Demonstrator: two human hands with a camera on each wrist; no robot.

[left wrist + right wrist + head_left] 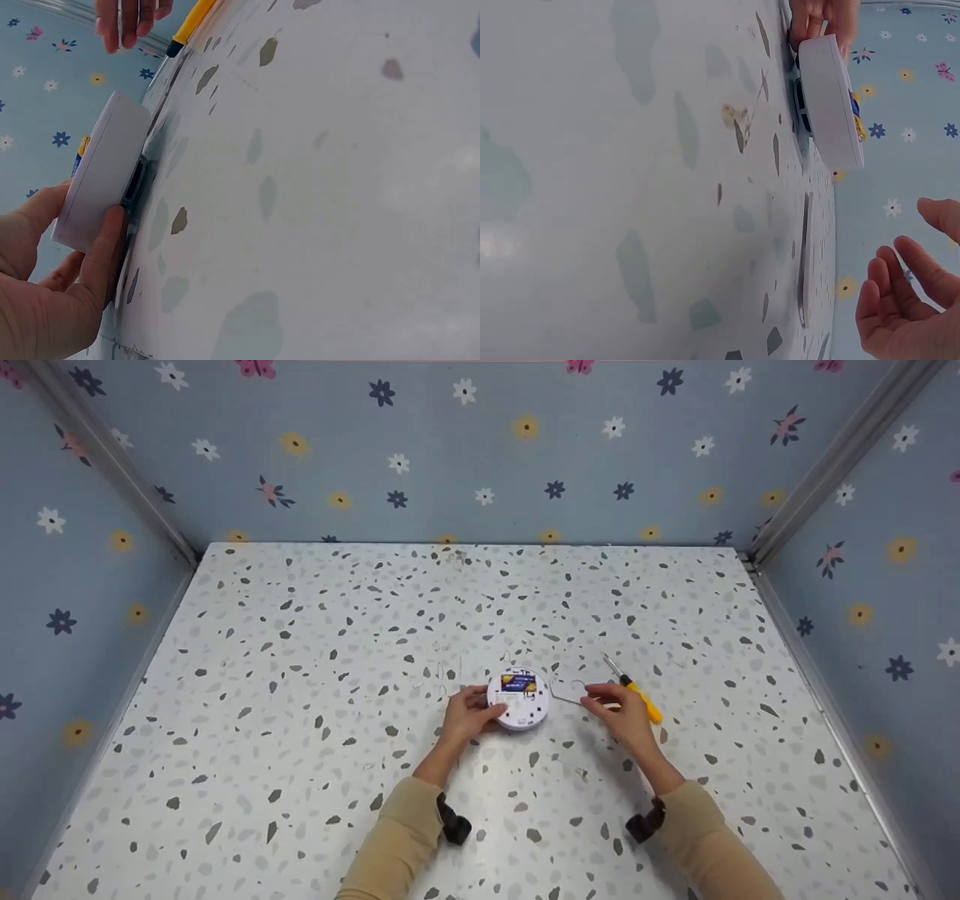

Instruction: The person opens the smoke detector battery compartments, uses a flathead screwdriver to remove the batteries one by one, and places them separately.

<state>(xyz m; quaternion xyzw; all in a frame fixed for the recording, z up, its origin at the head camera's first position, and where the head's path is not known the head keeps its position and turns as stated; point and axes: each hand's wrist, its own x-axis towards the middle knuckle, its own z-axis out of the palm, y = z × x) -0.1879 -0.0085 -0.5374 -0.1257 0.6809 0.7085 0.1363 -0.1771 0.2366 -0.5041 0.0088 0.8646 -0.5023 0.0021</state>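
Note:
My left hand (466, 718) grips a round white smoke alarm (517, 712) by its left side, thumb over the face and fingers beneath. A purple and yellow block, which looks like a battery (519, 682), stands a little proud of the upturned face. In the left wrist view the alarm's white side wall (105, 176) shows, with a dark part (136, 184) on its underside. My right hand (619, 709) is over a thin white flat piece (807, 259) on the table. Its fingers (922, 274) are loosely bent, thumb apart, with nothing between them in the right wrist view.
A screwdriver (643, 701) with a yellow handle and black collar lies just beyond my right hand. The speckled white table (300, 660) ends at flower-patterned panels (465, 450) at the back and both sides. Black wrist cameras (455, 825) sit on both wrists.

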